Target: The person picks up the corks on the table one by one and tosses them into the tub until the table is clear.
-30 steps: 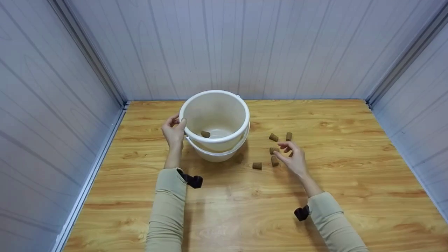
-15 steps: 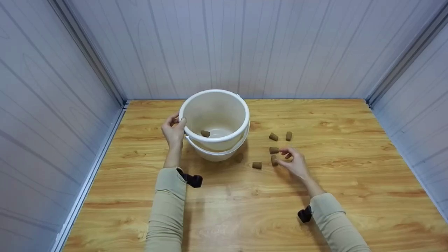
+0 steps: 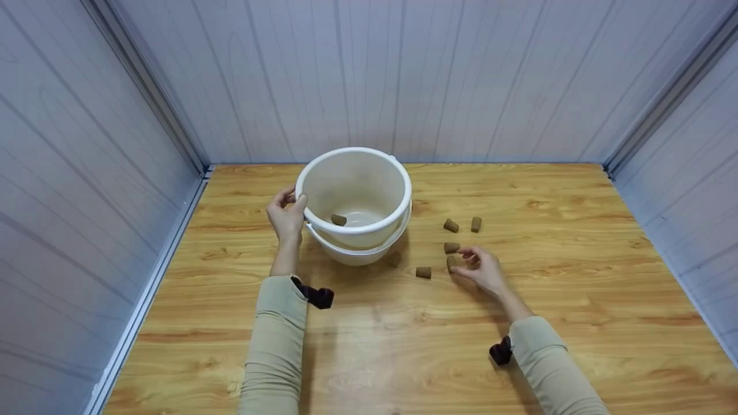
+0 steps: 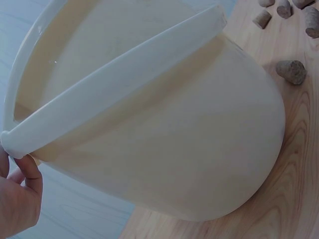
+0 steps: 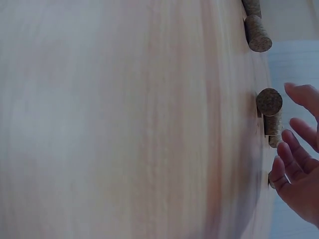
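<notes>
A white bucket stands on the wooden table, its handle hanging down at the front. My left hand pinches the rim at the left, thumb over the edge. One cork lies inside on the bottom. My right hand is low over the table, right of the bucket. Its thumb and fingers are spread apart beside the nearest cork of a small group. Another cork lies just behind that one, near the index fingertip. In the right wrist view, the cork shows end-on with a gap to the thumb.
Other corks lie about: one cork in front, two farther back, a cork and a cork, plus a shaded cork close to the bucket's base. Pale panel walls enclose the back and both sides.
My right hand has shifted slightly toward me, from beside the middle cork to the nearer one, its thumb coming close to it. The left hand and bucket stay in place.
</notes>
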